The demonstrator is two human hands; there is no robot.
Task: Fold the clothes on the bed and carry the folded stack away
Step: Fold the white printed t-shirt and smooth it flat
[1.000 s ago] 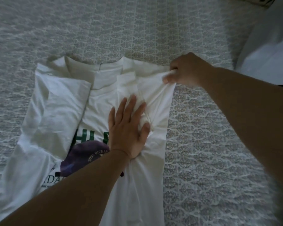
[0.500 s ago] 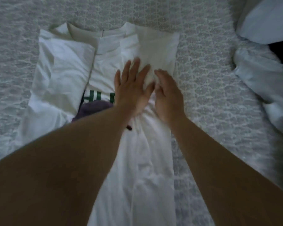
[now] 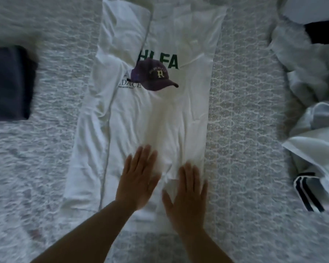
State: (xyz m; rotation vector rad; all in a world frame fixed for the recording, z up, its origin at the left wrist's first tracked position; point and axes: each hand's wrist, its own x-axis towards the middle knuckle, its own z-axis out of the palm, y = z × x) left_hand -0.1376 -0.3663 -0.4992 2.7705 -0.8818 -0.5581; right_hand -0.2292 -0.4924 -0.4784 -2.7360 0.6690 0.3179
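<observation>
Both hands, left hand [image 3: 137,184] and right hand [image 3: 186,194], pressing white shirt [image 3: 156,118] with fingers [image 3: 146,158] flat, holding nothing; beyond fingertips, side folds possibly slipping open when lifted.

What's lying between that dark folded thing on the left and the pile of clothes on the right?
In the head view, the white T-shirt lies spread on the bedspread between the dark folded garment and the pile.

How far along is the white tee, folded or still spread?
Partly folded: the white t-shirt has both sides turned in, full length still flat. Left hand and right hand press its hem.
</observation>
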